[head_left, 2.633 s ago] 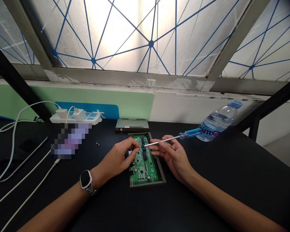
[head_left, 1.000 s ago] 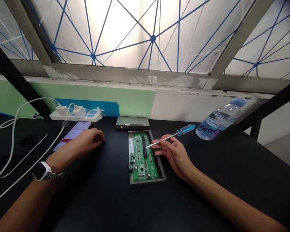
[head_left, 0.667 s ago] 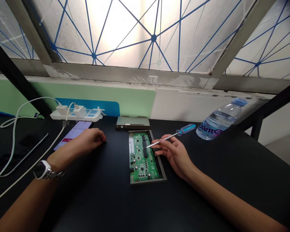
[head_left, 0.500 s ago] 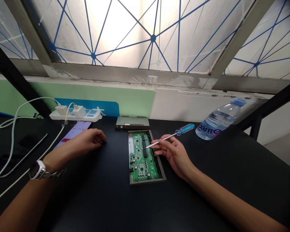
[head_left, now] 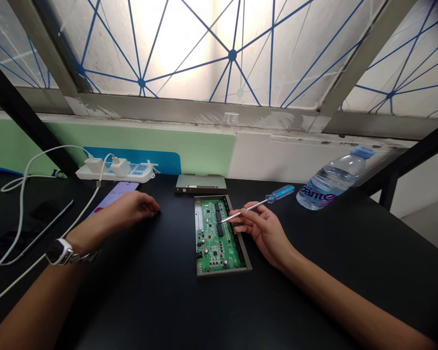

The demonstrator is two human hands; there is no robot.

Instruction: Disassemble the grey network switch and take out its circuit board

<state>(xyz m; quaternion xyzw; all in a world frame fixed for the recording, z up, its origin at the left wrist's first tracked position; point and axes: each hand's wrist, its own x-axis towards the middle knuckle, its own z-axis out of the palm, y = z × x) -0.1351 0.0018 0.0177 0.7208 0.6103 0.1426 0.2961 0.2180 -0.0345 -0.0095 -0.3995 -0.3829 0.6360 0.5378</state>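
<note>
My right hand [head_left: 261, 228] pinches a screwdriver [head_left: 281, 193] by its metal shaft. The clear blue handle points away to the upper right, and the tip appears over the dark chips of a green circuit board [head_left: 213, 243]. That board sits in a shallow metal tray [head_left: 222, 273] on the black table. My left hand [head_left: 140, 209] rests on the table to the left of the board, with its fingers closed together. A tiny dark thing may be at those fingertips, too small to name. A watch is on the left wrist.
A metal cover plate [head_left: 200, 182] lies behind the board. At the back right stands a water bottle [head_left: 332, 180]. On the left are a power strip [head_left: 131, 172] with chargers, white cables [head_left: 24, 189] and a phone [head_left: 111, 194] partly behind my left hand.
Almost nothing differs. The view has shifted very slightly; both hands, the screwdriver and the board keep their places.
</note>
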